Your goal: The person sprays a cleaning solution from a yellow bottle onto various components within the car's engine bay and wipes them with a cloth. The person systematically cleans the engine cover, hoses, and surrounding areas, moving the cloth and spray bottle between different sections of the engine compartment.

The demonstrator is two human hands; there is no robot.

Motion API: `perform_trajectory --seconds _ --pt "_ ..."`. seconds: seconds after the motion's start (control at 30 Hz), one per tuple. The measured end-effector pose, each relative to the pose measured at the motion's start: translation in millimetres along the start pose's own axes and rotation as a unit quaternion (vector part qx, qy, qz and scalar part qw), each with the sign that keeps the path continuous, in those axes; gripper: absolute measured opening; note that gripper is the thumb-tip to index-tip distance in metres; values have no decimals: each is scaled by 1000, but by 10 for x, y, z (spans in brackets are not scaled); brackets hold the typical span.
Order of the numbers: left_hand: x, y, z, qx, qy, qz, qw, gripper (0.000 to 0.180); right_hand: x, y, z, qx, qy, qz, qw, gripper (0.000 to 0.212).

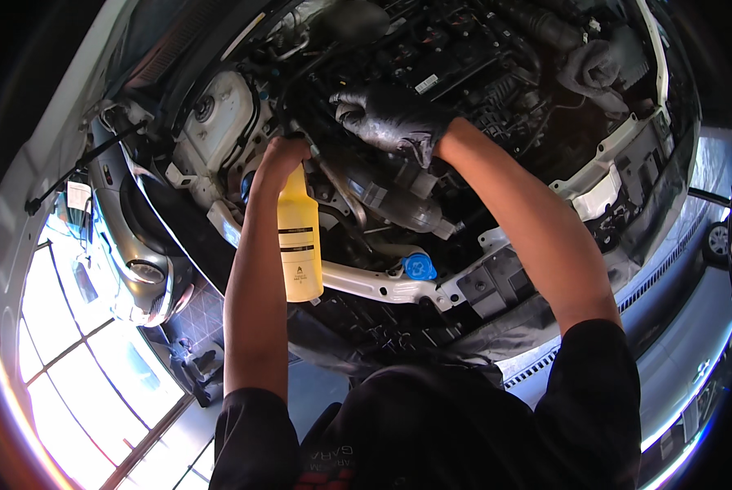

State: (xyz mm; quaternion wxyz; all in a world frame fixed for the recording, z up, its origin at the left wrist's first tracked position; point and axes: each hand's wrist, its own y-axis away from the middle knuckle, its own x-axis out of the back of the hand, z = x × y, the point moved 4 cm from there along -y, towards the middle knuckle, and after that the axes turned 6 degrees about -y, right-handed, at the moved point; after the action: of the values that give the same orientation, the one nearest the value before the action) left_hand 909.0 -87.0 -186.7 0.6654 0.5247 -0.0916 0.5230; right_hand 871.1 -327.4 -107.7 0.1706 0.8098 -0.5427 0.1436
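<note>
Leaning over a car's dark engine bay, a person in a black short-sleeved shirt has both arms stretched forward. At the left, a pale metal strut tower stands beside the left hand, whose fingers are wrapped round the narrow top of a tall yellow plastic bottle, probably because that part is slimmest to grip. The bottle's wide base points back toward the person, over the white front crossbar; whether they touch, I cannot tell. Right of it sits a ribbed blue cap, near the rim, likely for easy reach. Farther in, the right hand, in a shiny black glove, is bent with its fingers turned left; shadow hides whether it pinches anything. At far right, a crumpled grey cloth lies on the bay's edge, perhaps tucked clear of the arms.
</note>
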Motion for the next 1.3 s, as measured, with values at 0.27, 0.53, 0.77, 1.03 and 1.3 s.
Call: perform_trajectory --seconds 0.27,0.53,0.77,1.03,1.3 --pt "229 368 70 -33 24 32 999 18 -290 -67 206 27 69 70 995 43" --pt "339 712 -253 -69 125 47 989 15 -186 169 290 36 -47 57 997 45" --pt "428 1010 -153 28 256 40 965 17 -274 282 153 99 55 124 986 43" --pt "780 1005 -118 -66 188 99 975 17 59 899 -371 -12 -109 61 992 43" --pt "1456 -309 321 -85 -84 153 981 36 1173 1151 -969 111 -38 147 982 41"
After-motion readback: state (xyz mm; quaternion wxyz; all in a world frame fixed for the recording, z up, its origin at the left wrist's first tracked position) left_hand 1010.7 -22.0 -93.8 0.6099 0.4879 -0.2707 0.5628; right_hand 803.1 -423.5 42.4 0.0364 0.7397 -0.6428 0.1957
